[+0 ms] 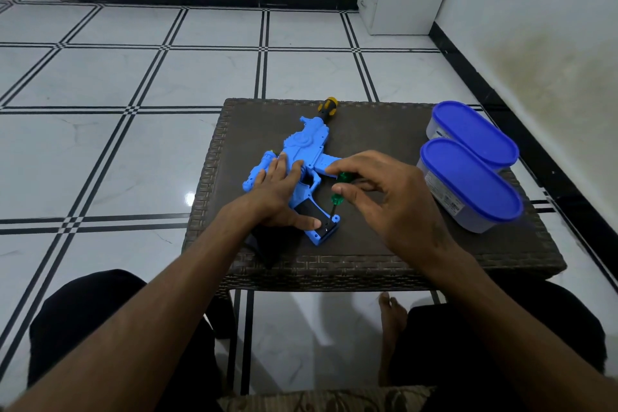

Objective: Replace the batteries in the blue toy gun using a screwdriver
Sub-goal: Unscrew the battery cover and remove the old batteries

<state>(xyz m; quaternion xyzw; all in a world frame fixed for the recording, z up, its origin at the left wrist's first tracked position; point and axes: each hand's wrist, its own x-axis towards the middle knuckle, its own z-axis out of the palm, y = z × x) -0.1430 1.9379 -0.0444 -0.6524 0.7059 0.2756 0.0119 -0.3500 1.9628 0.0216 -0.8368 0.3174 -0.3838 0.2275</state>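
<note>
The blue toy gun [302, 147] lies flat on the dark woven table [384, 244], muzzle pointing away, grip toward me. My left hand [279, 192] presses flat on its body, thumb against the black grip. My right hand [378, 194] pinches a green-handled screwdriver [338, 192] between thumb and fingers. The shaft slants down and its tip sits at the base plate of the grip [326, 231]. A second screwdriver with a yellow and black handle [327, 108] lies beyond the muzzle.
Two oval tubs with blue lids [475, 134] [470, 182] stand on the table's right side. A dark object [264, 249] lies under my left wrist at the table's front edge. White tiled floor surrounds the table; a wall runs along the right.
</note>
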